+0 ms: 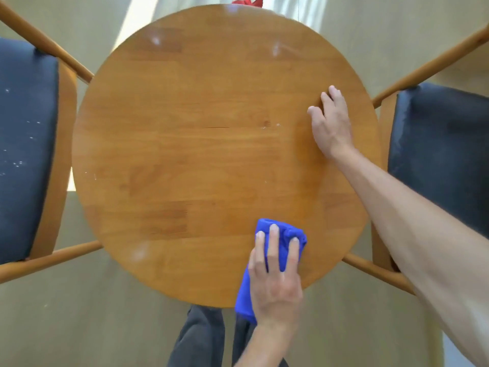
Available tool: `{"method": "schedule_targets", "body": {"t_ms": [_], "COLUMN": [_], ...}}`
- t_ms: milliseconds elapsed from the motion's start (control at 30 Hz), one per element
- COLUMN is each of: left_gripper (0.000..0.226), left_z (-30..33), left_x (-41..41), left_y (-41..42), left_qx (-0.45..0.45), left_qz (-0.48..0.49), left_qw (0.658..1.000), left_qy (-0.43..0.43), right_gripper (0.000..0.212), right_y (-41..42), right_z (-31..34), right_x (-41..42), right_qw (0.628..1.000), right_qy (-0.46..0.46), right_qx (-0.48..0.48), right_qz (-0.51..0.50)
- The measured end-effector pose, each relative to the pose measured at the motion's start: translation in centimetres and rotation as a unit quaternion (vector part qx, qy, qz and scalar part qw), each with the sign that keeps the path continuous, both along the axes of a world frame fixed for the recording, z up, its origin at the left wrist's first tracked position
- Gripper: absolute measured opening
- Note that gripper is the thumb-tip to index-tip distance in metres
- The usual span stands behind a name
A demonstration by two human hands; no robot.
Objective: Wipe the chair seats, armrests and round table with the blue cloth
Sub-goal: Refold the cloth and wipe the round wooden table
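Observation:
The round wooden table (pixel 201 144) fills the middle of the view. A bunched blue cloth (pixel 283 245) lies on its near right edge, with part of it hanging over the rim. My left hand (pixel 275 282) presses the cloth down with straight fingers spread over it. My right hand (pixel 330 123) rests flat on the tabletop near the right rim, fingers pointing away from me. Two chairs flank the table: the left chair's dark blue seat (pixel 23 149) shows white specks, and the right chair's dark blue seat (pixel 444 154) lies partly under my right forearm.
Wooden armrests (pixel 50 46) of both chairs angle toward the table's rim on each side. A red object (pixel 248 1) peeks out beyond the far edge. My legs in dark trousers (pixel 201 340) stand below the near rim on a beige floor.

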State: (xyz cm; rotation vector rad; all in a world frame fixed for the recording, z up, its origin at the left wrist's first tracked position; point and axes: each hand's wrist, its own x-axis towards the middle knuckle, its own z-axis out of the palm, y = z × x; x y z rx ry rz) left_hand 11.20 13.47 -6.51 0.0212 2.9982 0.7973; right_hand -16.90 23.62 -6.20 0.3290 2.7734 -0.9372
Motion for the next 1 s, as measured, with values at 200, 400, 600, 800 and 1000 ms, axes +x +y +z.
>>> {"method": "schedule_targets", "body": {"t_ms": [200, 400, 600, 800, 1000], "left_gripper": [0.042, 0.053, 0.060, 0.060, 0.055], "left_z": [2.0, 0.4, -1.4, -3.4, -3.5], "left_x": [-5.0, -8.1, -12.1, -11.7, -11.5], "left_y": [5.7, -8.3, -19.1, -21.3, -21.2], "left_qx": [0.079, 0.067, -0.103, -0.164, -0.153], "left_qz": [0.005, 0.007, 0.025, 0.018, 0.039], "left_qw": [0.995, 0.998, 0.994, 0.986, 0.987], "left_qy": [-0.058, -0.021, -0.040, -0.008, 0.018], "right_gripper": [0.044, 0.053, 0.069, 0.058, 0.051], "right_y": [-0.2, -1.6, -5.5, -12.2, -15.4], "right_z": [3.5, 4.2, 1.3, 0.3, -0.4], "right_x": [8.5, 19.9, 23.8, 21.9, 21.8], "right_qw": [0.992, 0.992, 0.968, 0.961, 0.956], "right_qy": [0.044, 0.079, 0.012, 0.058, 0.181], "right_qx": [-0.103, 0.058, 0.192, 0.227, 0.176], "right_qz": [-0.049, -0.082, -0.161, -0.146, 0.149]}}
